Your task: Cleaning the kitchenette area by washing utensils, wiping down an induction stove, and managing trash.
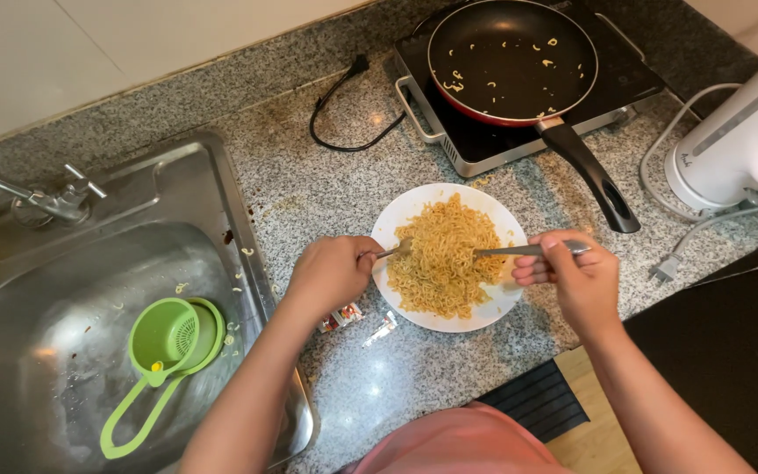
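There is 1 view, from a camera worn on the person's head, looking steeply down at the granite bench (326, 189) from close above. The white plate (396, 215) sits near the middle of the frame. Beyond the plate, toward the wall, the view reaches the cooktop (484, 145); to the plate's left it takes in the sink (54, 316), and below the plate the person's own forearms enter from the bottom edge.
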